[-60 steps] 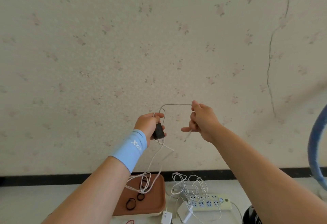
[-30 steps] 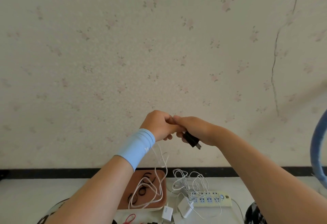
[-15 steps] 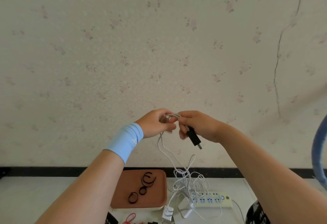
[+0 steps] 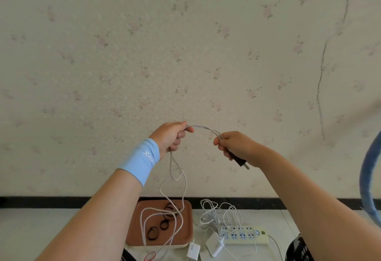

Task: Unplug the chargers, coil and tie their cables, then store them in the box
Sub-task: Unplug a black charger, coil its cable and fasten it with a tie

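Coiling stage, seen from beside the person. Both hands are raised well above the box, whose brown top serves as the landmark here.

The left hand, with a blue wristband, has its fingers curled tight round the pale cable, thumb and forefinger pinching it at the top. The right hand is closed about the black charger, its prongs pointing down and outward below the fist, and it nips the cable where it leaves the knuckles. A short arc of cable spans the two fists, probably a measured length for one loop.

The remaining cable hangs from the left fist and trails in loose turns down onto the box top; the height seems chosen to let the slack drop free of tangles. Black elastic bands lie on the box top under those turns, ready as ties. Just right of the box lies a power strip with white chargers and tangled white leads, apparently awaiting their turn.
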